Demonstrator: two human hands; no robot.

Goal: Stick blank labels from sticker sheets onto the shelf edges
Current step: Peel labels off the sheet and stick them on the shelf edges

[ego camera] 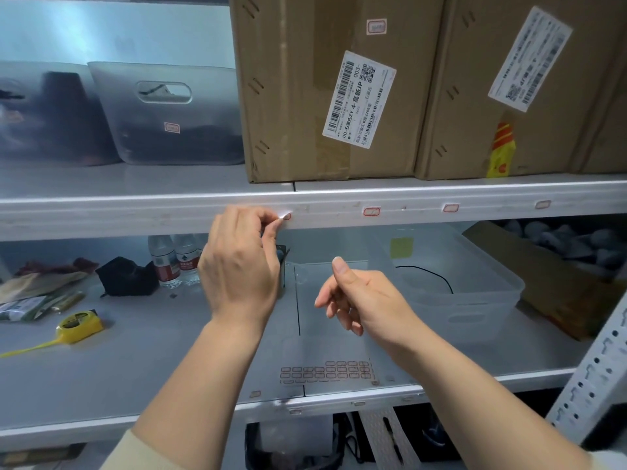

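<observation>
A head-worn camera looks at grey metal shelving. On the upper shelf, far left, stand two translucent plastic bins, one with a small red-bordered label on its front. Below them, on the lower shelf, lie a yellow tape measure with its tape pulled out, a black pouch and two water bottles.

Near the middle, the left hand is raised to the upper shelf edge. Its thumb and fingertips pinch a small red-bordered blank label and hold it against the front of that edge. To its right the right hand hangs lower, in front of the lower shelf, fingers loosely curled with the thumb up, holding nothing. Beneath the hands, a sticker sheet with rows of red-bordered labels lies flat near the lower shelf's front.

Further right along the upper shelf edge, three more red-bordered labels are already stuck on, spaced apart; the nearest sits just right of the one being pinched. Above them stand two cardboard boxes, each with a white shipping label. On the lower shelf at right sits a clear plastic tub, and beside it an open cardboard box.
</observation>
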